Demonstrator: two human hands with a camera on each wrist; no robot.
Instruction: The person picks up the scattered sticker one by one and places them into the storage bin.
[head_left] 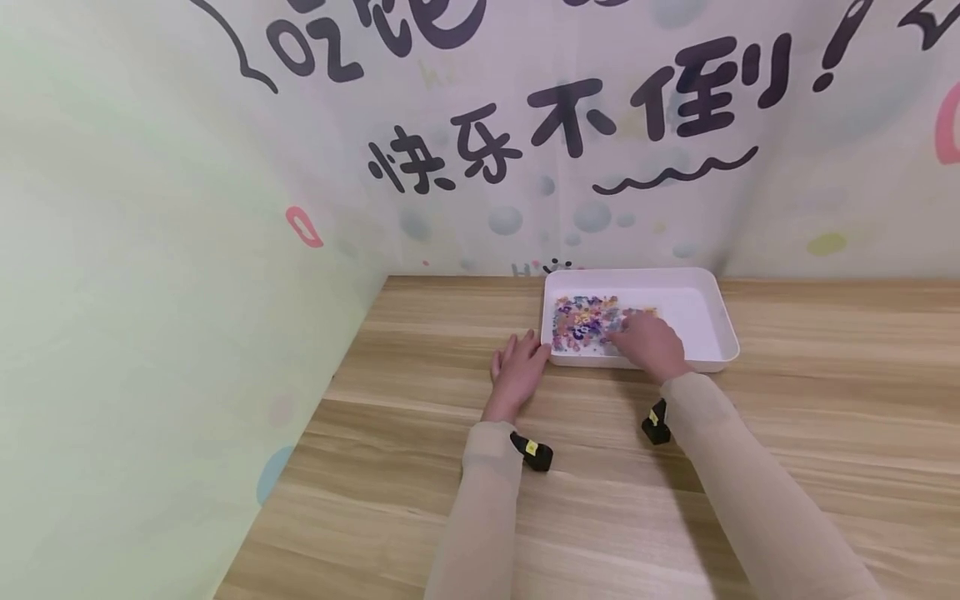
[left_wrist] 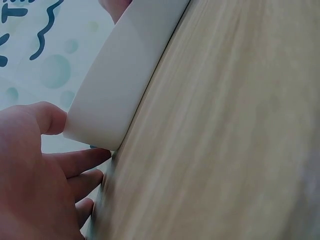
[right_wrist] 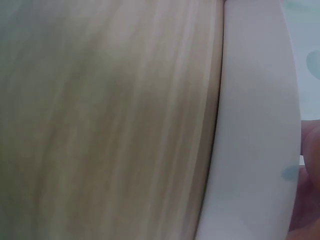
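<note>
A shallow white tray (head_left: 697, 321) stands on the wooden table against the back wall. Small multicoloured bead-like pieces (head_left: 581, 321), purple, pink, blue and yellow, cover its left part. My left hand (head_left: 519, 368) is at the tray's front left corner. In the left wrist view its thumb touches the white wall (left_wrist: 120, 75) near the rim, and its fairly straight index finger reaches the bottom corner. My right hand (head_left: 651, 343) reaches over the front rim, its bent fingers down among the pieces. The tray wall (right_wrist: 255, 125) hides those fingertips in the right wrist view.
The wood-grain table (head_left: 420, 367) spreads to the left, right and front of the tray. A printed cloth wall (head_left: 480, 225) with black characters rises right behind it, and a pale wall (head_left: 187, 292) closes the left side. Black wrist cameras (head_left: 537, 455) hang at both sleeves.
</note>
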